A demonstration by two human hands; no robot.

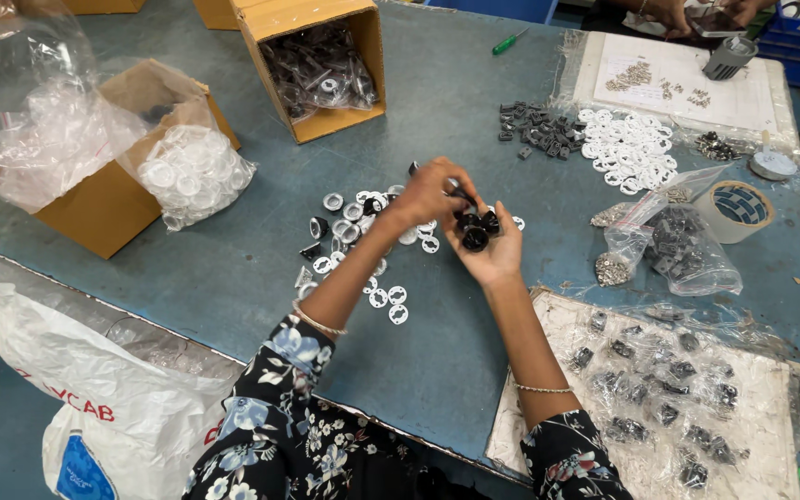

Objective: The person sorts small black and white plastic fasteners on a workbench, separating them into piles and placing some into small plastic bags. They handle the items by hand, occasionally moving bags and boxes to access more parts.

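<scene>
Black parts (476,230): cupped in right hand (491,250)
Left hand (430,193): grip pinching one piece above them
Worktop (233,250): white rings (389,296) scattered nearby

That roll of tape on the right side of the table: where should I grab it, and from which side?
Probably from above: the roll of tape lies flat, its hole facing up. Put fingers in the hole and a thumb on the outer wall, at the right-hand side, since clear bags of parts crowd its left.

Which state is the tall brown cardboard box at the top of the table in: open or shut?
Open. The tall brown cardboard box has its top flaps away, so the clear plastic bags of dark parts inside show.
</scene>
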